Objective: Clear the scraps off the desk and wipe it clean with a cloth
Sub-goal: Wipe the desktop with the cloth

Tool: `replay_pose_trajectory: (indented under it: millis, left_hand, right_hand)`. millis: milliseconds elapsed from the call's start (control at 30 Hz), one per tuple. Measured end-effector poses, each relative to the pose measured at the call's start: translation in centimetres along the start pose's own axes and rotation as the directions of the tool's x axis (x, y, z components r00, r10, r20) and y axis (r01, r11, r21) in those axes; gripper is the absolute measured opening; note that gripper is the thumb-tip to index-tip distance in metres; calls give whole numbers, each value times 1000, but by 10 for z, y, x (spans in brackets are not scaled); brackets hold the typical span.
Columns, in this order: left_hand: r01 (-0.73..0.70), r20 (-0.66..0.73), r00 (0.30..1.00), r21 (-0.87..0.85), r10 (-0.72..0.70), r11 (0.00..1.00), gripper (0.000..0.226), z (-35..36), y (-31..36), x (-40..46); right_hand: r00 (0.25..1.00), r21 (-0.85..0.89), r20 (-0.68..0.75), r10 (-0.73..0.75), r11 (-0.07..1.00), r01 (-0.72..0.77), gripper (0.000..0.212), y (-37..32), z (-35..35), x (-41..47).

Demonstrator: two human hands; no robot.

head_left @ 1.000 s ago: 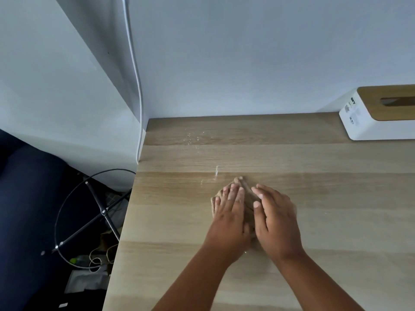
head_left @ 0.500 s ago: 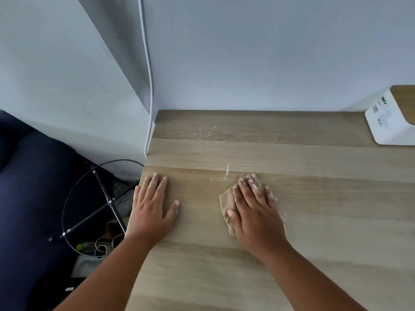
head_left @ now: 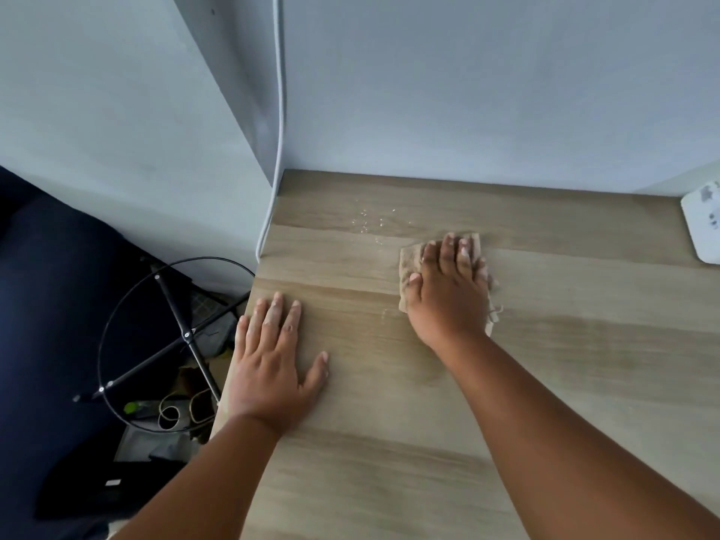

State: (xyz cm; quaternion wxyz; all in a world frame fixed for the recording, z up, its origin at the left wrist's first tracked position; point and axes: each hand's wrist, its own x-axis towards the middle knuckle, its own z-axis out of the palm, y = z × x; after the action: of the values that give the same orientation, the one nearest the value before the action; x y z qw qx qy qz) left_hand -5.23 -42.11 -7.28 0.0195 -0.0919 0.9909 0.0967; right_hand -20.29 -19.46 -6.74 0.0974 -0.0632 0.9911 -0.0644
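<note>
A small tan cloth (head_left: 410, 263) lies flat on the light wooden desk (head_left: 545, 383), mostly covered by my right hand (head_left: 448, 294), which presses it down with straight fingers. Just beyond the cloth, small white scraps (head_left: 366, 220) are scattered near the desk's back edge. A faint pale smear (head_left: 383, 313) marks the wood beside my right wrist. My left hand (head_left: 272, 360) rests flat, palm down, near the desk's left edge and holds nothing.
A white box (head_left: 703, 224) sits at the far right by the wall. A white cable (head_left: 278, 130) runs down the wall corner. Left of the desk, below its edge, stands a black wire-ring stand (head_left: 167, 344) over floor clutter.
My left hand left the cloth and settled flat near the left edge. My right hand slid the cloth away from me toward the scraps, covering the white smear ahead of it.
</note>
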Motion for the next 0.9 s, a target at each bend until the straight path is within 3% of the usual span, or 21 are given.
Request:
replay_pose_trajectory:
  millis: [167,300,433,533,700,767,900]
  left_hand:
    - [-12,-32,999,-5,11,1000,85,5,-4,0]
    - [-45,-48,998,3,45,999,85,9,-6,1]
    - [-42,-52,998,12,43,999,83,9,-5,2]
    - [-36,-43,998,20,36,999,83,10,-5,3]
    - [-35,-44,998,26,36,999,82,11,-6,0]
    - [-31,-49,998,17,32,999,82,11,-6,0]
    - [-37,-67,997,11,37,999,83,12,-7,0]
  right_hand:
    - [986,35,-8,-168,985,169,70,-27,9,-28]
    - [950,-13,-2,-312,950,312,66,-7,20,-67]
    - [960,-24,-16,-281,960,281,61,36,11,-71]
    - [987,-49,-20,-158,986,157,60,52,4,-45]
    - [1000,-56,2,-9,998,9,65,17,1,5]
    - [999,-44,1,-51,998,51,65,-8,1,6]
    - [957,-17,8,-289,957,289,62,-37,13,-36]
